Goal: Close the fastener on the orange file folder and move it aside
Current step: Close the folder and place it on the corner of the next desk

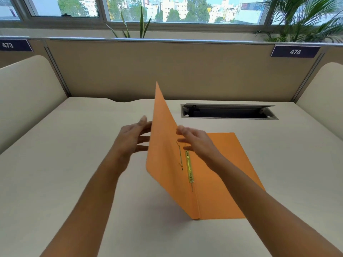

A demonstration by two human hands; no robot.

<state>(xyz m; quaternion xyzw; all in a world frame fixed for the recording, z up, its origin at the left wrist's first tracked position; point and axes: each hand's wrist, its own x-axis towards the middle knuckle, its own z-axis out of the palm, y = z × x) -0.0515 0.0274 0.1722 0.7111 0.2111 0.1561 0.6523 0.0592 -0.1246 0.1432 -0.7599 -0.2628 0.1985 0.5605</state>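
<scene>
A pale desk [65, 164] fills most of the view, walled at the back by a beige partition [167, 71] with a number plate reading 474 [295, 51] at its upper right, and a dark cable slot [228, 111] is cut into the desktop near the rear. The orange file folder [228, 164] sits at the middle of the desk, half open: its right cover lies flat on the surface, while its left cover stands up steeply, its top corner pointing toward the partition. The spine fold, the folder's long axis, runs from the near edge away from the person, leaning slightly left. The left hand [130, 143] is behind the raised cover, fingers spread and touching its outer face. The right hand [196, 141] hovers over the inner side with fingers loosely spread, gripping nothing. Just below it the brass fastener [189, 166] lies along the spine, with thin prongs beside it sticking up.
</scene>
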